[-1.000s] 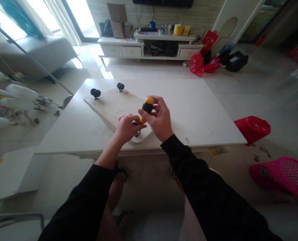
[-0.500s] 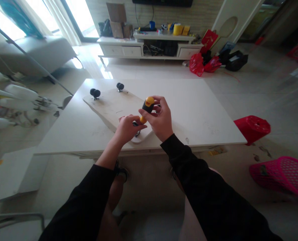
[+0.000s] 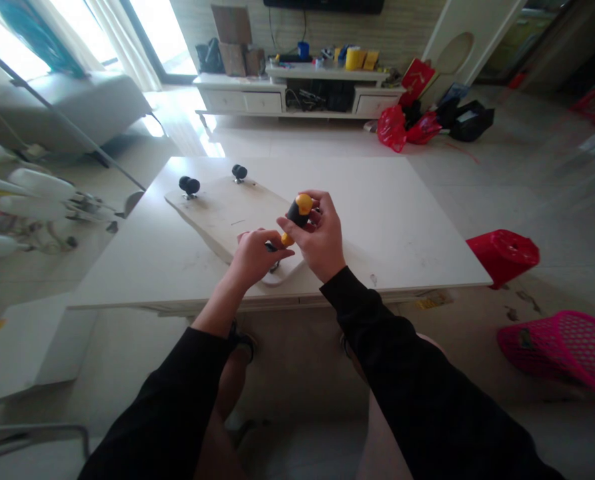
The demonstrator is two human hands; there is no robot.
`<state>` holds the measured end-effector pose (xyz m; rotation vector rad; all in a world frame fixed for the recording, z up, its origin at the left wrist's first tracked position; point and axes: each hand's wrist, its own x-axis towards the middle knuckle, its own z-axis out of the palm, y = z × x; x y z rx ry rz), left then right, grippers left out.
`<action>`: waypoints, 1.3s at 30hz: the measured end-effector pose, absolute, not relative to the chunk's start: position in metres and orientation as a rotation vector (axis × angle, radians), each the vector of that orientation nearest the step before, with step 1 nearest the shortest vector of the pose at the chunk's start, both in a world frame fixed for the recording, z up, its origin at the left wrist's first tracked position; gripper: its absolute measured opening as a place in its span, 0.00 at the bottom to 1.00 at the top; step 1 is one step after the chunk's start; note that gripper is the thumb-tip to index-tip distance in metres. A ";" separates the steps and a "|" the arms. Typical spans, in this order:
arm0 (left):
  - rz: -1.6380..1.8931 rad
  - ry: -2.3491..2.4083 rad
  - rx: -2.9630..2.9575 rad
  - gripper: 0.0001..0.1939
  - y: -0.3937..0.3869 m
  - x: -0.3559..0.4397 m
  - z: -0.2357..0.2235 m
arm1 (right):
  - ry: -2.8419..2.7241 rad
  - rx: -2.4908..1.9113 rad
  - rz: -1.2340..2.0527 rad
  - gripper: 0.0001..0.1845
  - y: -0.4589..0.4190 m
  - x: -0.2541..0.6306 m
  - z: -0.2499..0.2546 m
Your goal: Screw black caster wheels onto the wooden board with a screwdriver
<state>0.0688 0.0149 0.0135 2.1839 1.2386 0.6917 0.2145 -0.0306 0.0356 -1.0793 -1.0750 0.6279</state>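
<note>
A pale board lies on the white table, with black caster wheels standing up at its far end. My right hand is closed around the black and yellow handle of a screwdriver, tilted with its lower end toward my left hand. Low over the board's near end, my left hand is closed, thumb and forefinger by the screwdriver's yellow neck. A black wheel and metal bracket show partly beneath its fingers. What these fingers grip, and the screwdriver's tip, are hidden.
A red plastic stool and a pink mesh basket are on the floor to the right. A white box-like piece stands at the left. Beyond the table are a TV cabinet and red bags.
The screwdriver handle has turned a little in my right hand, and its top has leaned slightly to the right. My left hand has stayed almost in place.
</note>
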 end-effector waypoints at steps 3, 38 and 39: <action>0.644 1.173 2.187 0.05 0.016 0.066 0.014 | -1.056 -1.059 0.656 0.26 -0.031 0.215 0.035; 0.319 1.158 2.586 0.15 0.019 0.054 0.004 | -1.052 -1.112 0.602 0.22 -0.035 0.220 0.042; 0.301 1.152 2.606 0.14 0.018 0.054 0.004 | -1.053 -1.120 0.587 0.22 -0.035 0.222 0.042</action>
